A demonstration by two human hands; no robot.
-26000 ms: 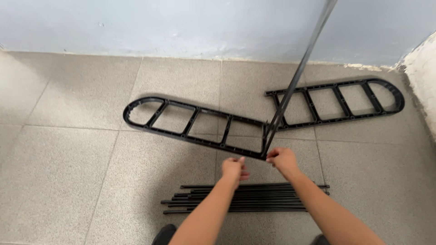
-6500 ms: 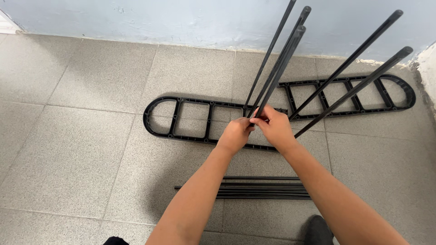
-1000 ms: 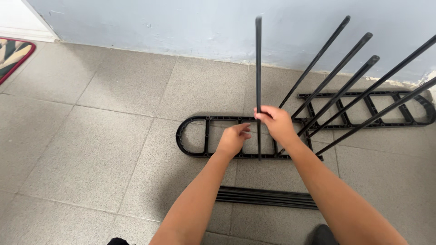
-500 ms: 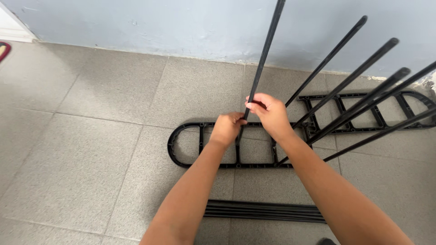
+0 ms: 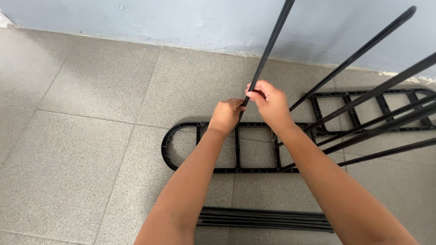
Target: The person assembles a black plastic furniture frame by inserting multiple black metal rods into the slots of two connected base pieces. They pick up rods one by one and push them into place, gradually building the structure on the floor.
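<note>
Both hands, left and right, clamp one slim black metal rod slanting toward one o'clock. Under them a flat, round-ended black plastic frame lies on speckled grey floor tiles; spare rods are bundled at six o'clock.

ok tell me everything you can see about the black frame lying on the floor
The black frame lies flat on the grey floor tiles near the wall. It looks like moulded plastic: a long ladder-like piece with a rounded left end and crossbars that split it into rectangular openings. Its right part runs out of view. Several thin black rods rise slanting from its right half. The left hand and right hand grip one more rod over its middle section.
</note>
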